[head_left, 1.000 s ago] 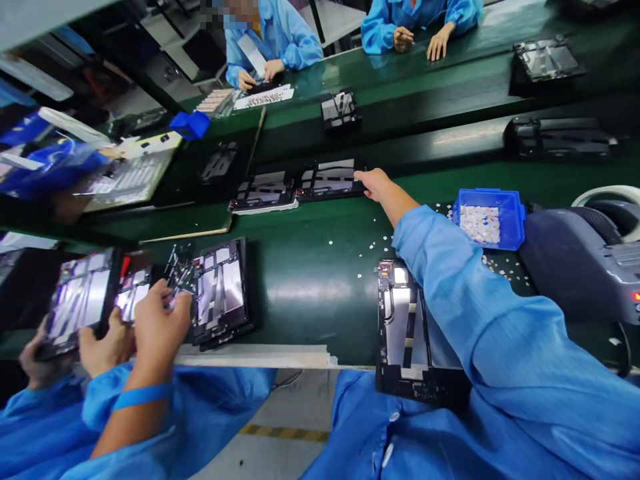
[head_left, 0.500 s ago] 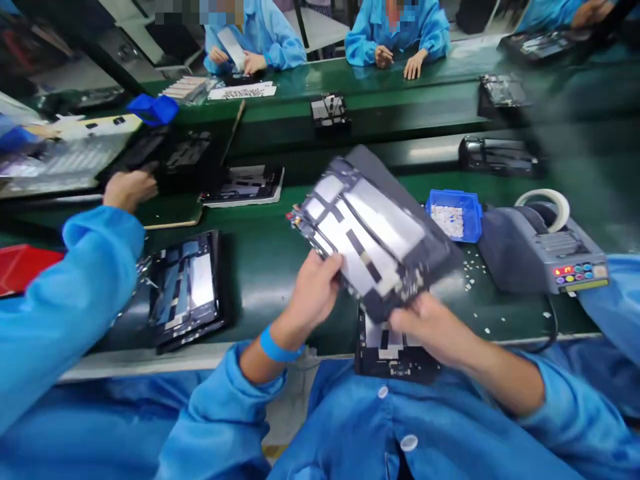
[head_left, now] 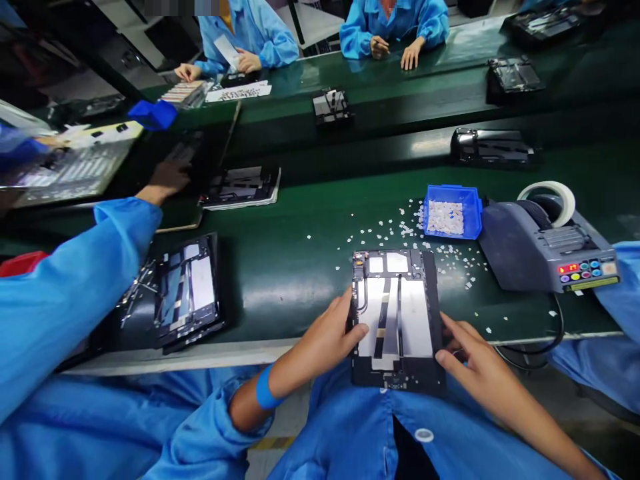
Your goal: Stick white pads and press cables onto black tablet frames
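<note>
Black: flat rectangular open tablet chassis [head_left: 397,320], lying at green desk [head_left: 280,267] edge.
Left hand [head_left: 327,333]: fingers clamped on its left side.
Right hand [head_left: 473,357]: fingers clamped on its right side.

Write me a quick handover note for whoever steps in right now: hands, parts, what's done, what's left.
Left hand: grips the left edge of the open tablet chassis.
Right hand: holds its right edge.
The chassis lies flat at the near edge of the green belt, internals up. Blue bin of small white pieces and tape dispenser sit to the right.
Done: chassis placed squarely in front.
Left: no piece or tape picked up yet.
</note>
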A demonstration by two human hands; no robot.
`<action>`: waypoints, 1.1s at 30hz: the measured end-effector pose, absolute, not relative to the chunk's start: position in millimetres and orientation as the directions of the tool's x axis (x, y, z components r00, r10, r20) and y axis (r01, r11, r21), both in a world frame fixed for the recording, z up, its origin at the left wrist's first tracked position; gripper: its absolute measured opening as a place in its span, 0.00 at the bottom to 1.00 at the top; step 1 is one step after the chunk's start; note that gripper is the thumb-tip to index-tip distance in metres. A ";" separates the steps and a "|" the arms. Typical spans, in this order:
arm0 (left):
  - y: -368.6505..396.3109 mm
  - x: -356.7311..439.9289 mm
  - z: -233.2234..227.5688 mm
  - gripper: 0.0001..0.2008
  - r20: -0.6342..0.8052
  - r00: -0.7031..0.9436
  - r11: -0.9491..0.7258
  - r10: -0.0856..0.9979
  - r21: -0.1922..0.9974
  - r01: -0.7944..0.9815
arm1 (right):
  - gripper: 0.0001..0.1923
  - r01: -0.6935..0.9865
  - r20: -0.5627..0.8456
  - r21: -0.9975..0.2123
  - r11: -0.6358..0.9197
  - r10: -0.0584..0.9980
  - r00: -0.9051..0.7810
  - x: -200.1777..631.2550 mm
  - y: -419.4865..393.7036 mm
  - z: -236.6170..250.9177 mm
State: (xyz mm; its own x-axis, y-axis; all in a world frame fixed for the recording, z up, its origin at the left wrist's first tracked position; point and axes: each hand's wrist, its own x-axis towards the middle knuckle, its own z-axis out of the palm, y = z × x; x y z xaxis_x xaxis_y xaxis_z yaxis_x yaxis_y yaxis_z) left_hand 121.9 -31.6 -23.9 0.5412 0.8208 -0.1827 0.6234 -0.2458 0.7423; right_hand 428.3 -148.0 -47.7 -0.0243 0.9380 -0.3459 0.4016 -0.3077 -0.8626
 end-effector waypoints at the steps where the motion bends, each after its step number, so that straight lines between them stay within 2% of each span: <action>1: -30.2 120.1 -24.0 0.35 -0.167 0.514 -0.261 0.842 0.707 0.657 | 0.33 0.435 -0.329 -0.852 -0.290 0.944 -0.013 430.9 -144.1 -47.0; 4: -9.1 119.9 -22.9 0.28 -0.021 0.393 -0.314 0.919 0.562 0.765 | 0.31 0.493 -0.228 -0.837 -0.235 0.971 0.076 438.9 -128.8 -38.9; 6: 13.7 126.0 -21.3 0.22 0.074 0.398 -0.385 0.915 0.463 0.798 | 0.28 0.528 -0.151 -0.830 -0.179 0.984 0.096 439.3 -114.9 -28.8; 9: 40.9 139.3 -20.1 0.19 0.093 0.489 -0.489 0.867 0.352 0.799 | 0.21 0.554 -0.092 -0.830 -0.065 0.995 -0.022 430.1 -92.0 -12.4; 12: 47.0 146.6 -24.5 0.16 0.084 0.514 -0.513 0.853 0.313 0.799 | 0.18 0.556 -0.037 -0.831 0.034 0.993 -0.115 415.5 -70.3 -1.7; 15: 41.6 145.1 -32.4 0.12 0.161 0.458 -0.485 0.874 0.356 0.799 | 0.16 0.558 0.027 -0.823 0.106 0.989 -0.147 400.8 -45.6 2.0; 18: 40.2 142.6 -38.2 0.07 0.204 0.369 -0.420 0.907 0.507 0.753 | 0.15 0.564 0.044 -0.817 0.119 0.989 -0.143 385.9 -14.6 1.5; 21: 45.2 142.4 -40.0 0.04 0.129 0.273 -0.287 0.953 0.669 0.686 | 0.15 0.588 0.035 -0.800 0.122 0.987 -0.157 371.8 16.5 -2.0; 23: 48.7 142.1 -39.6 0.03 0.069 0.249 -0.220 0.966 0.724 0.654 | 0.14 0.606 0.023 -0.785 0.125 0.985 -0.173 364.3 32.0 -6.2; 26: 50.3 140.4 -37.2 0.04 0.031 0.270 -0.207 0.962 0.731 0.651 | 0.14 0.642 0.010 -0.753 0.142 0.979 -0.204 357.5 44.8 -14.0; 33: 50.4 138.7 -27.5 0.06 0.030 0.367 -0.290 0.930 0.672 0.681 | 0.15 0.688 0.039 -0.699 0.195 0.971 -0.236 353.1 47.6 -22.3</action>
State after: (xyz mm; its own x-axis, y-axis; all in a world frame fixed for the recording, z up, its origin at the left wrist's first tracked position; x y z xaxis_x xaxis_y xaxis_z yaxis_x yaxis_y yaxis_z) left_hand 138.7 50.4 -27.5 0.3670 0.9298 0.0298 0.6808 -0.2903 0.6725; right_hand 353.1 47.6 -22.3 -0.2362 0.9709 0.0390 0.6877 0.1954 -0.6992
